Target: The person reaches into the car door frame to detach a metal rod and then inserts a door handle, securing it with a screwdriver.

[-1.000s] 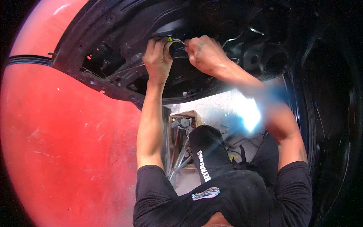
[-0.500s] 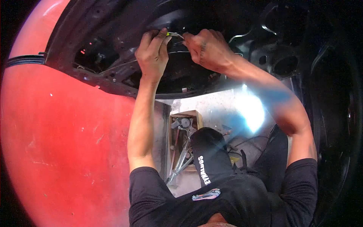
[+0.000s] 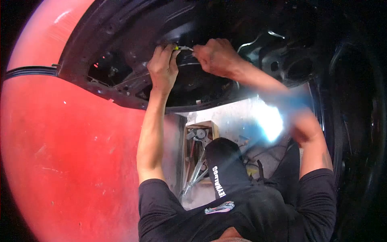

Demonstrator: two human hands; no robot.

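My left hand [image 3: 162,68] is closed in a pinch on a small bright yellow piece [image 3: 176,48], its fingertips hiding most of it. From that piece a short, pale, wire-like strand [image 3: 185,48] runs across to my right hand [image 3: 217,56]. The fingers of my right hand are curled and closed on the strand's other end. Both hands are up in front of the bare black inner side of a car door [image 3: 133,38], above one of its large openings. Exactly what the yellow piece is, I cannot make out.
Red car bodywork [image 3: 92,153] fills the left side. Below, a box [image 3: 215,129] of metal parts, with a window-regulator-like mechanism [image 3: 197,173], stands on the floor beside my leg. A bright light glare [image 3: 268,123] covers part of the floor near my right forearm.
The door and both hands sit slightly lower in view, as the camera has tilted a little. Both hands keep their pinch, with the pale strand still stretched between them.
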